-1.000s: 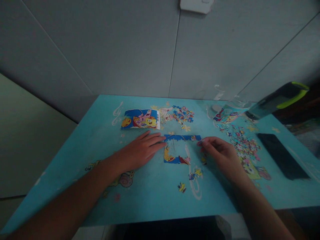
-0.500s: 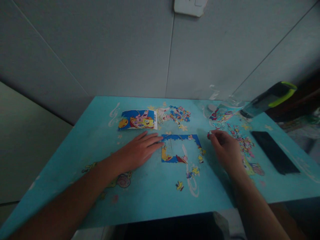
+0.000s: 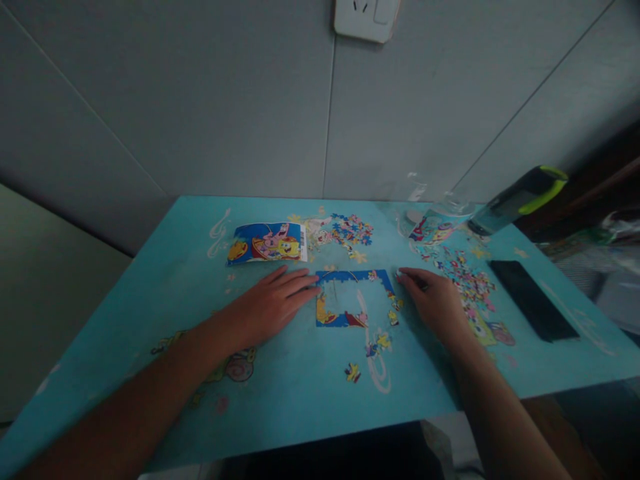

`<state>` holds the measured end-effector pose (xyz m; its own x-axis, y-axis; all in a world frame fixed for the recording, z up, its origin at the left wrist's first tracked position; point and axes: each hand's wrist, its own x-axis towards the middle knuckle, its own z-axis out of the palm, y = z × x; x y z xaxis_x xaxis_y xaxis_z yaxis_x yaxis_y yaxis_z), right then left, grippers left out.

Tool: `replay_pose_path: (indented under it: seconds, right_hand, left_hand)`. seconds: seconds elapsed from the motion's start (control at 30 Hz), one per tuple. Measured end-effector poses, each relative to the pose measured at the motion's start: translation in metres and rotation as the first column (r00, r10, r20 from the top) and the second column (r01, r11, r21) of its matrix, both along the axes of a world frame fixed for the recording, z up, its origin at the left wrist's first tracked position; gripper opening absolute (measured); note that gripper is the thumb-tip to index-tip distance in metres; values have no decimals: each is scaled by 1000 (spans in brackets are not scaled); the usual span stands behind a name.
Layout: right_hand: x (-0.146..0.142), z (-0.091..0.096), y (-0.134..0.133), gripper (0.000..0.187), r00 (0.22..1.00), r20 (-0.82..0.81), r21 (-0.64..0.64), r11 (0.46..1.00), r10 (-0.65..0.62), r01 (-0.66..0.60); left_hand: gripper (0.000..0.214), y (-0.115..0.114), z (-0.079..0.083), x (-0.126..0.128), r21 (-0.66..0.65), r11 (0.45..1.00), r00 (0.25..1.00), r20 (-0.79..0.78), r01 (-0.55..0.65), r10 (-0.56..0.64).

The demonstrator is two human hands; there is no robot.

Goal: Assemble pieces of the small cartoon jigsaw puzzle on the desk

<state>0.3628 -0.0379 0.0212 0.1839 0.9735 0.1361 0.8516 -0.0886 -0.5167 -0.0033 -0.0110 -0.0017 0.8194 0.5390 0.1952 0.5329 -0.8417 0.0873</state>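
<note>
A partly built jigsaw frame (image 3: 350,275), blue along its top with yellow and red at the bottom, lies in the middle of the turquoise table (image 3: 300,393). My left hand (image 3: 267,305) lies flat, fingers stretched out, fingertips touching the frame's left edge. My right hand (image 3: 434,301) rests on the table with fingers extended, fingertips at the frame's top right corner. I cannot make out a piece under them. A few loose pieces (image 3: 383,341) lie just below the frame, and another one (image 3: 353,372) sits nearer to me.
A printed reference picture (image 3: 265,243) lies behind my left hand. Loose piece piles sit at the back centre (image 3: 350,230) and at the right (image 3: 467,277). A black phone (image 3: 533,299), a clear bag (image 3: 435,227) and a green-trimmed bottle (image 3: 520,197) stand at the right. A wall socket (image 3: 367,17) is above.
My right hand, which was pinching a small piece and lifted toward the right pile, has come back down with fingers stretched at the frame's top right corner. My left hand stayed put.
</note>
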Motion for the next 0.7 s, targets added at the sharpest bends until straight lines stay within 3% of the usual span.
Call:
replay_pose_path:
  seconds: [0.4,0.7]
  right_hand:
    - [4,-6,2,34,998,55,94,994,44,-49]
    - [-3,0,-3,31,997,58,11,998,56,-56]
  left_hand:
    - [47,0,1,0,-39,999,999,49,-4,6]
    - [47,-1,3,1,-31,1000,1000,26,-1,2]
